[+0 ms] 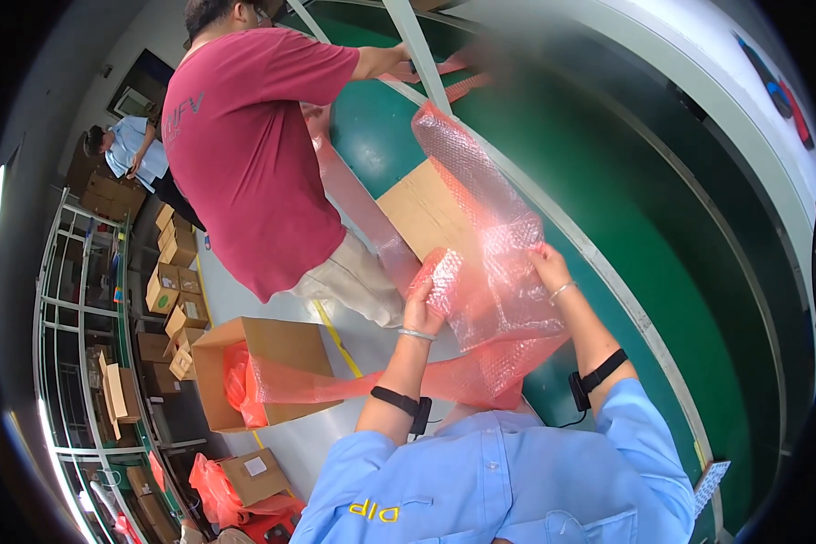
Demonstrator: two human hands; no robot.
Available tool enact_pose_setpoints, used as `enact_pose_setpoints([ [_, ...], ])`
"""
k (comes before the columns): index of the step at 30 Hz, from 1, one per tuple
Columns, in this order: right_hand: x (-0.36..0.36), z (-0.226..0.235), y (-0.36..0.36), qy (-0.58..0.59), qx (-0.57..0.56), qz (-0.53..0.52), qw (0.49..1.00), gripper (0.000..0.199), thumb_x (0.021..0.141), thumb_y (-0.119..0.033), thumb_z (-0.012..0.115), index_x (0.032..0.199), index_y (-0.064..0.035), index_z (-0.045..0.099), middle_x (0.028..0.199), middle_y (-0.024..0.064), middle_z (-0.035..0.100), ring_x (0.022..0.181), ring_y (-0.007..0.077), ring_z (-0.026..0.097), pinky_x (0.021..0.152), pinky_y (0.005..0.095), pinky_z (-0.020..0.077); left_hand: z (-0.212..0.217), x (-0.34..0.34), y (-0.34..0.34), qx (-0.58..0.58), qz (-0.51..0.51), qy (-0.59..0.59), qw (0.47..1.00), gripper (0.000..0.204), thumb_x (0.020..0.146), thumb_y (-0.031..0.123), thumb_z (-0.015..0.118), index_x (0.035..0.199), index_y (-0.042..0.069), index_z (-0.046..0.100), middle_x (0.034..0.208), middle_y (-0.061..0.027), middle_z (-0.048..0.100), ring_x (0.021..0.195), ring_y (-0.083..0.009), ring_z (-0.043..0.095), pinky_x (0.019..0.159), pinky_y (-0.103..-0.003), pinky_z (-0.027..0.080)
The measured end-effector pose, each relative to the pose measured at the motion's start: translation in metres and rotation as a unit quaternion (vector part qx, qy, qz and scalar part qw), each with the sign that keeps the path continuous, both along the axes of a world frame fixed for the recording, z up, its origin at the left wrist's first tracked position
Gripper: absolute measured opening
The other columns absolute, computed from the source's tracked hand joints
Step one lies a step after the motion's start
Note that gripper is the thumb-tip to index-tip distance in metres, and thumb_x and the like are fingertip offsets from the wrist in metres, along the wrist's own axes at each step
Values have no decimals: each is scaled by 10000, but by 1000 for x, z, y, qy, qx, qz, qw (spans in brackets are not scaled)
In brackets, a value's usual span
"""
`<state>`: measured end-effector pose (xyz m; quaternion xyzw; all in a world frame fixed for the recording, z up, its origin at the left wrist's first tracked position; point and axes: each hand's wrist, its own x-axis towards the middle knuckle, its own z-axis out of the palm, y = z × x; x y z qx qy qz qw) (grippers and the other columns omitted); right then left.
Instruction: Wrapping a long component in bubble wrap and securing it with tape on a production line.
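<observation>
Pink bubble wrap (pixel 508 272) spreads between my hands at the edge of the green bench. My left hand (pixel 422 313) is closed around a bunched part of it. With the fingers pinched together, my right hand (pixel 550 269) grips the wrap's right side. Beyond the hands, a flat brown cardboard piece (pixel 423 208) lies partly under the wrap; its near end is hidden. From the sheet, a long pink strip trails below my forearms and leftward to an open cardboard box (pixel 286 349) on the floor, which has more pink wrap inside.
A person in a dark red shirt (pixel 254 154) stands close on the left, reaching over the green bench (pixel 372 136) toward more pink strips. A white metal post (pixel 417 54) rises there. Shelving (pixel 82 308), several cartons (pixel 177 290) and another person (pixel 136 150) are farther left.
</observation>
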<state>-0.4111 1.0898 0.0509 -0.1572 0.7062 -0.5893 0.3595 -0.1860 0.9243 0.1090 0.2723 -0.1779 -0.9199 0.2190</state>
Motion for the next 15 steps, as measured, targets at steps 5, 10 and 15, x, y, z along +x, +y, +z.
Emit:
enact_pose_setpoints([
  [5, 22, 53, -13, -82, -103, 7, 991, 196, 838, -207, 561, 953, -48, 561, 794, -20, 543, 703, 59, 496, 624, 222, 424, 25, 0, -4, -17, 6, 46, 999, 379, 859, 152, 482, 1204, -1, 446, 1162, -140, 541, 1058, -275, 525, 943, -416, 394],
  [10, 43, 62, 2, -66, -61, 18, 996, 329, 824, -165, 558, 1118, -27, 505, 887, 66, 582, 789, 143, 551, 729, 279, 449, 41, -9, 6, -37, -12, 83, 996, 392, 860, 150, 477, 1216, -7, 435, 1179, -145, 529, 1077, -280, 512, 963, -415, 375],
  [15, 45, 41, 16, 296, 74, -90, 948, 475, 809, -180, 563, 1227, -25, 402, 1041, 161, 529, 956, 265, 531, 850, 355, 418, 36, -7, 18, -49, -23, 76, 996, 418, 855, 134, 474, 1245, -3, 411, 1219, -148, 497, 1113, -284, 485, 975, -418, 367],
])
